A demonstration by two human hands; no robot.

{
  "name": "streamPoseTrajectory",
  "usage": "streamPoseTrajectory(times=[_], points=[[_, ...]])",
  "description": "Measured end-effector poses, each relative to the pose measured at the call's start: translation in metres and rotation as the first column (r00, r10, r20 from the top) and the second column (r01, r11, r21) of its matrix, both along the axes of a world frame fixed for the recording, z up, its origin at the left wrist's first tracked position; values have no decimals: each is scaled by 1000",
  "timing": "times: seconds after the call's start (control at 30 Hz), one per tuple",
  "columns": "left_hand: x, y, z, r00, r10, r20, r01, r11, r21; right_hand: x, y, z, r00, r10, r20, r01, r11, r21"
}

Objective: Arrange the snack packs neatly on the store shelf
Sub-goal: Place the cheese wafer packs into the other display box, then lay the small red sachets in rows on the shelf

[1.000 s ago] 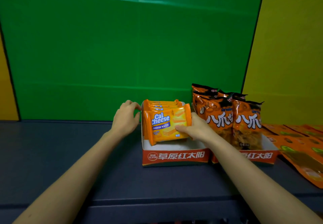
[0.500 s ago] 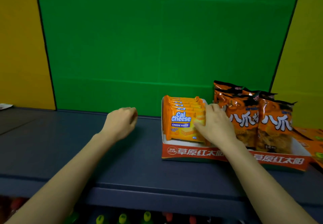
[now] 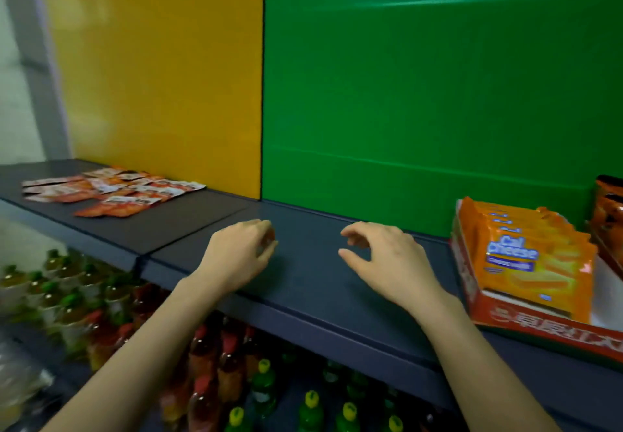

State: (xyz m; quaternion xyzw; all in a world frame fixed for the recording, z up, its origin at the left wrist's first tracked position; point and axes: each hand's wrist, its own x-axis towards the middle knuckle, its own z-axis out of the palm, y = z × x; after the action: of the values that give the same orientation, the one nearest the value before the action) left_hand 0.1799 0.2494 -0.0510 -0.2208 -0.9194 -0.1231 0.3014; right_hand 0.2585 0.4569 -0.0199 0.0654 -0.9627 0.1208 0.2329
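Both hands hover over a bare stretch of the dark blue shelf (image 3: 303,293), in front of the seam where the yellow back panel (image 3: 161,77) meets the green back panel (image 3: 438,94). The left hand (image 3: 237,258) is palm down with its fingers loosely curled under and no pack in it. The right hand (image 3: 384,259) is spread, fingers bent and thumb apart, and also holds nothing. The Cal Cheese wafer packs (image 3: 532,256) stand upright in a row, one behind another, inside a red-and-white cardboard tray (image 3: 546,329) on the shelf, to the right of the right hand and apart from it. Orange snack bags (image 3: 611,206) show at the right edge behind the tray. Flat red-and-white sachets (image 3: 111,190) lie scattered on the shelf far left. Bottles (image 3: 232,377) with green, yellow and red caps stand on the level below.
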Motion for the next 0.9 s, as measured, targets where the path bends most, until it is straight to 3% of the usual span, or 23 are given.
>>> streamPoseTrajectory(times=[0.17,0.5,0.9], points=[[5,-100,-1,998,56,41,-56,998,4,-26,-89,-7,994,106,32,-106,994,-6],[-2,-282,-16,988,143,63,-144,990,10,-73,-259,-17,982,169,81,-164,985,-59],[-69,-366,-29,977,181,115,-191,978,85,-163,-364,-18,963,121,242,-107,992,-70]])
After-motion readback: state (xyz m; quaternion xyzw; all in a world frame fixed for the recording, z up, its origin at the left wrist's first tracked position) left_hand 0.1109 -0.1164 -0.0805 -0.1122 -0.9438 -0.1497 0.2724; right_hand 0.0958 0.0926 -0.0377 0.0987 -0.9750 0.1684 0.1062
